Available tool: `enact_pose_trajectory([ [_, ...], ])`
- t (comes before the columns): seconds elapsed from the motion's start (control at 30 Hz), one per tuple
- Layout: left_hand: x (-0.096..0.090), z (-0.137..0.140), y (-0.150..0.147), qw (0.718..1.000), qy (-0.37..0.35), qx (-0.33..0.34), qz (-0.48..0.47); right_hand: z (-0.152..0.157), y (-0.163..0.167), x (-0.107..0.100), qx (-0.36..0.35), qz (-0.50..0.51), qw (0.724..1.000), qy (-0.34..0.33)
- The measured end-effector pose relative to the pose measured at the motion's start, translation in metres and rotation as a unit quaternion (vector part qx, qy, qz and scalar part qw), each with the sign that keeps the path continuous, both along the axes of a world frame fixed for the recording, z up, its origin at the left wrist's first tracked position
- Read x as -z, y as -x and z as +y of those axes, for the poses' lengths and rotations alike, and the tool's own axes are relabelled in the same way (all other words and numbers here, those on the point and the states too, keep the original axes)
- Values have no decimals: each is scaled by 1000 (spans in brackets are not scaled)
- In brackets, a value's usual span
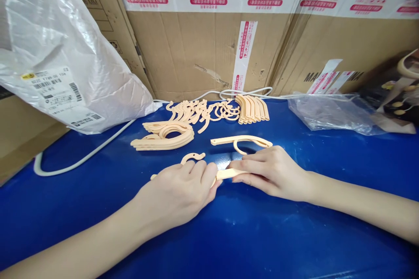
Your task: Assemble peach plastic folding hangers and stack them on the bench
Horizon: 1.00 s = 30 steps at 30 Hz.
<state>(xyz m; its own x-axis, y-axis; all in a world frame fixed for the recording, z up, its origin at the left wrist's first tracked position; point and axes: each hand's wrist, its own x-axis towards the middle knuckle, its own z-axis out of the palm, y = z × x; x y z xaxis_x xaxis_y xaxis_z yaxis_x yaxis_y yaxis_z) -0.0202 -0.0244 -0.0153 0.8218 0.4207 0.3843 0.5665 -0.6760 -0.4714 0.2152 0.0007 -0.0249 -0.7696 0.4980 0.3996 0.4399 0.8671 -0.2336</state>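
Note:
My left hand (183, 185) is closed around a beige plastic folding hanger, hiding most of it. The hanger's curved hook (193, 157) pokes out above the knuckles. Between the two hands shows a flat hanger arm (226, 174), its right end pinched by the fingers of my right hand (270, 170). Just beyond my right hand lies another hanger piece (240, 139), a long arm with a curved part under it. Where the parts join inside my left hand is hidden.
Behind the hands lie stacked hanger pieces (163, 143), a heap of loose hooks (196, 111) and a row of arms (252, 109). Cardboard boxes (196, 43) wall off the back. A white plastic bag (65, 43), a white cable (85, 159) and a clear bag (334, 113) flank the blue table (262, 235).

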Motion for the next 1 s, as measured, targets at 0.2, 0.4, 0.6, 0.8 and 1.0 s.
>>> enact_pose_trajectory([
  [0.2, -2, 1, 1, 1000, 5, 13, -16, -3, 1, 1, -9, 9, 1000, -22],
  [0.4, -1, -1, 0, 995, 57, 74, -43, -7, 6, 0, -33, -3, 996, -85],
  [0.6, -1, 3, 1, 993, 58, 69, -79, -4, 2, -5, -14, 73, 991, -113],
  [0.8, -4, 10, 5, 993, 16, 75, -91, 6, -10, -10, 114, 174, 977, -52],
  [1.0, -2, -1, 4, 993, -14, 111, -39, 16, -10, -4, 102, 129, 985, 50],
])
